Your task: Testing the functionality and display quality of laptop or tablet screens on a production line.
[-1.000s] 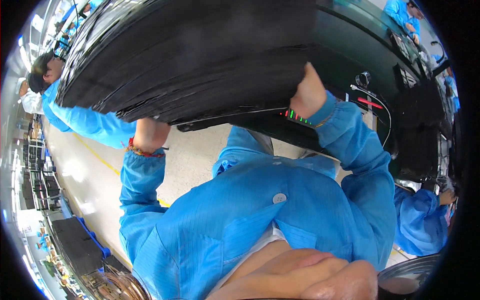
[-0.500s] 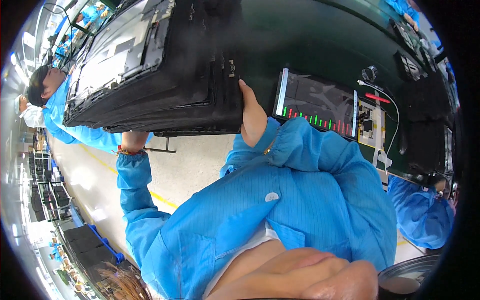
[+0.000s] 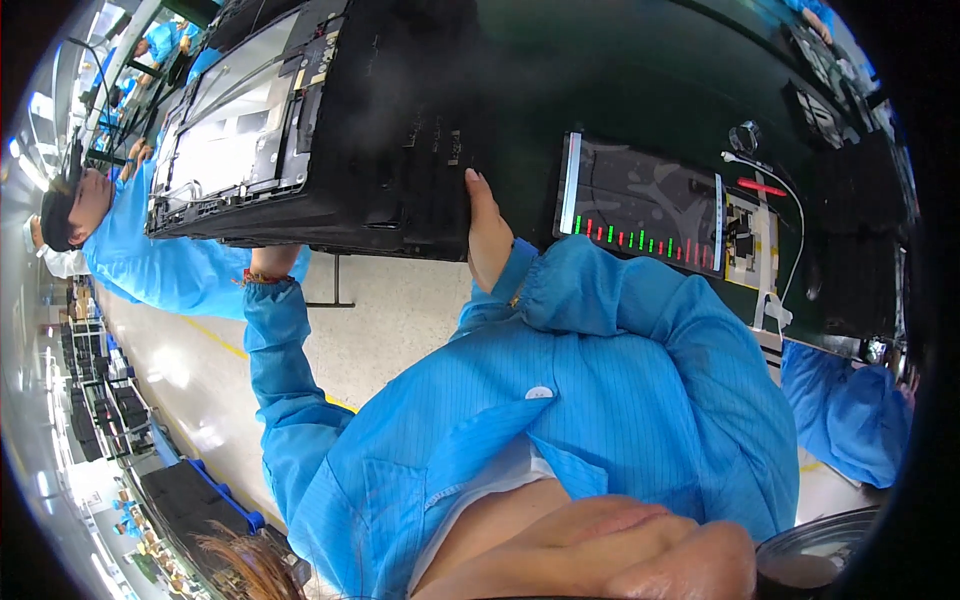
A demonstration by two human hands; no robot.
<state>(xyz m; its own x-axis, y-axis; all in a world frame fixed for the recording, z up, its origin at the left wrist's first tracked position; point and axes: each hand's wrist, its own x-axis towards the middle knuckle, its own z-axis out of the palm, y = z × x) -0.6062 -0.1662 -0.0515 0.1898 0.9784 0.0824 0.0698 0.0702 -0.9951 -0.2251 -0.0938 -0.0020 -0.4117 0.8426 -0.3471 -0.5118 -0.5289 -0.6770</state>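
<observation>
Swung stack left since a second ago, now left of uncovered panel, clasping right edge with right hand, touching near side with left hand, left fingers hidden, can't tell grip.

I have the left arm bent and reaching forward; only the base of the left hand shows, so I can't read its fingers. My right arm folds in across the chest, and the right hand holds its thumb straight, pointing forward, the rest mostly hidden from me.
</observation>
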